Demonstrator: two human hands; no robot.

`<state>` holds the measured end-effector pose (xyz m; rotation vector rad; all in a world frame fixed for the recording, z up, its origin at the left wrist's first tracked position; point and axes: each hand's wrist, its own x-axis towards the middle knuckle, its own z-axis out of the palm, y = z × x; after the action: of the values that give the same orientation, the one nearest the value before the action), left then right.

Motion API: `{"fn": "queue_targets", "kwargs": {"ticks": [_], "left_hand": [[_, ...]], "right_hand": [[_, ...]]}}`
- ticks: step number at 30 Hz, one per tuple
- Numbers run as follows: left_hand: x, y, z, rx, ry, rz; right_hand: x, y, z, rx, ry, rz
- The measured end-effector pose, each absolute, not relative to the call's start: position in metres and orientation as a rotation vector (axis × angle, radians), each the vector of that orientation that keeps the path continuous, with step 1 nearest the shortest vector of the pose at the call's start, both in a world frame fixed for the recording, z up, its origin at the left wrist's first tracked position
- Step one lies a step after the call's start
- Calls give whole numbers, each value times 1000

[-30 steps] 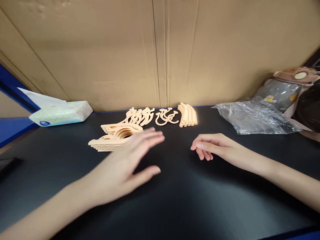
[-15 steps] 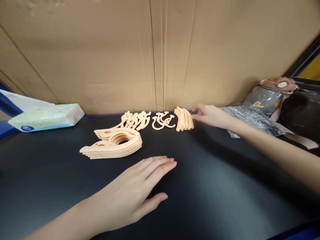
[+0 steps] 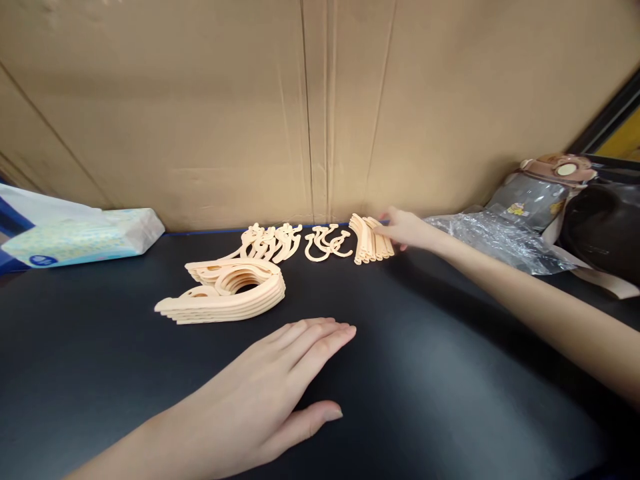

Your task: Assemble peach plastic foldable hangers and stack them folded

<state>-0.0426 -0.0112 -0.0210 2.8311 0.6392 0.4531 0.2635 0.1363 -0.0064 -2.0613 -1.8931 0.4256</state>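
My left hand point(image 3: 285, 387) lies palm down over the black table, fingers stretched together and thumb apart, holding nothing. Beyond it sits a stack of cream plastic curved frames point(image 3: 250, 303), each with a large rounded opening. At the back, my right hand point(image 3: 405, 230) reaches the right end of a bundle of cream curved strips point(image 3: 367, 240). Its fingers are closed at the outermost strips, with the fingertips partly hidden. Left of the bundle are several loose cream hooks point(image 3: 317, 252), and farther left a cluster of curved cream pieces point(image 3: 270, 241).
A tissue pack point(image 3: 90, 237) lies at the left. Crumpled clear plastic wrap point(image 3: 505, 243), a transparent bottle with a brown lid point(image 3: 533, 190) and a dark bag point(image 3: 605, 230) are at the right. A cardboard wall point(image 3: 225, 120) stands behind the black table point(image 3: 440, 400).
My right hand has moved slightly left onto the bundle, and its right-hand strips have spread outward. My left hand has stayed nearly in place.
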Motion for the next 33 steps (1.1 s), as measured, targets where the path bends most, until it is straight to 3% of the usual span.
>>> {"fn": "queue_targets", "kwargs": {"ticks": [7, 18, 22, 33], "left_hand": [[-43, -11, -23, 2811, 642, 413], [-44, -12, -23, 2823, 635, 463], [-43, -11, -23, 2880, 630, 490], [-38, -11, -25, 2953, 699, 783]], "right_hand": [[264, 134, -5, -2020, -1854, 430], [257, 92, 53, -1661, -1984, 395], [242, 49, 40, -1538, -2291, 308], [209, -18, 2, -1237, -2696, 521]]}}
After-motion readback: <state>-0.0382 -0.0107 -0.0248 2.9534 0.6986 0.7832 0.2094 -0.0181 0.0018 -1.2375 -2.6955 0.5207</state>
